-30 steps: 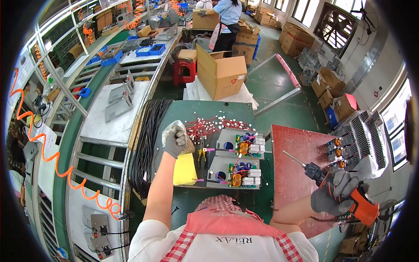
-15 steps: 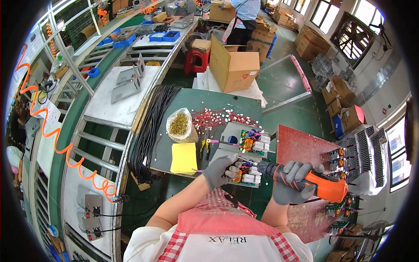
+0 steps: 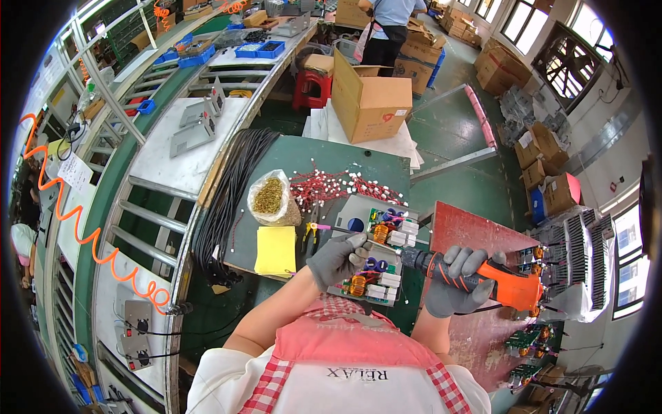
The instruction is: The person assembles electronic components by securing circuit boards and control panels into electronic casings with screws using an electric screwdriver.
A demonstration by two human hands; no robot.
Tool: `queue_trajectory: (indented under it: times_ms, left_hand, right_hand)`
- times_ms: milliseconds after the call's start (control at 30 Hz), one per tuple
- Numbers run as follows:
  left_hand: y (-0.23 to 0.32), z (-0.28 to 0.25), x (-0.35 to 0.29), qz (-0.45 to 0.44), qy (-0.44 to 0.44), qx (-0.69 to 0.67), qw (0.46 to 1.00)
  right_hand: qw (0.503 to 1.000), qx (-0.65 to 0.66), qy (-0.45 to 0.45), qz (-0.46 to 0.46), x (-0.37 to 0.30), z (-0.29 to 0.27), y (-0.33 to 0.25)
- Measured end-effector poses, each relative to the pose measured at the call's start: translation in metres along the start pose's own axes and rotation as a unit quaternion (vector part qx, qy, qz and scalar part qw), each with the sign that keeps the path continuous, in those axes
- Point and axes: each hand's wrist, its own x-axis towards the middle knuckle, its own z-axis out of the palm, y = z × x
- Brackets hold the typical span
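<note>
My right hand [image 3: 460, 281], in a grey glove, is wrapped round an orange and black power screwdriver [image 3: 514, 284]. The tool lies nearly level, its bit pointing left toward my left hand [image 3: 336, 261]. That hand, gloved too, is closed with fingertips pinched near the bit's tip; what they hold is too small to make out. Just beyond the tip sits a circuit board [image 3: 394, 229] with an orange coil and white blocks on a grey metal plate [image 3: 353, 207]. A second similar board [image 3: 373, 281] lies nearer me, below the bit.
Yellow-handled pliers [image 3: 312, 237], a yellow paper stack [image 3: 276, 250], a bag of brass-coloured small parts [image 3: 271, 198] and red wires with white connectors [image 3: 318, 188] lie on the green table. Black cables [image 3: 224, 200] run along its left side. More boards [image 3: 527, 338] line the red board [image 3: 462, 241].
The view has shifted slightly. Both hands and the screwdriver have moved away from the nearer board toward the farther one, leaving the nearer board more exposed.
</note>
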Motion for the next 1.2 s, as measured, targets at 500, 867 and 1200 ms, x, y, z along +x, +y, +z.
queue_trajectory:
  times_ms: [500,867,1200]
  left_hand:
    - [-0.003,-0.107,0.037,0.059,0.307,0.466,0.828]
    - [-0.028,-0.124,0.067,-0.056,0.304,0.714,0.629]
    - [-0.055,-0.179,0.08,0.009,0.309,0.726,0.614]
  right_hand:
    - [0.972,-0.174,0.06,0.148,-0.026,-0.048,0.098]
    - [0.933,-0.198,0.076,0.29,-0.068,-0.068,0.137]
    - [0.919,-0.221,0.053,0.324,-0.076,-0.067,0.138]
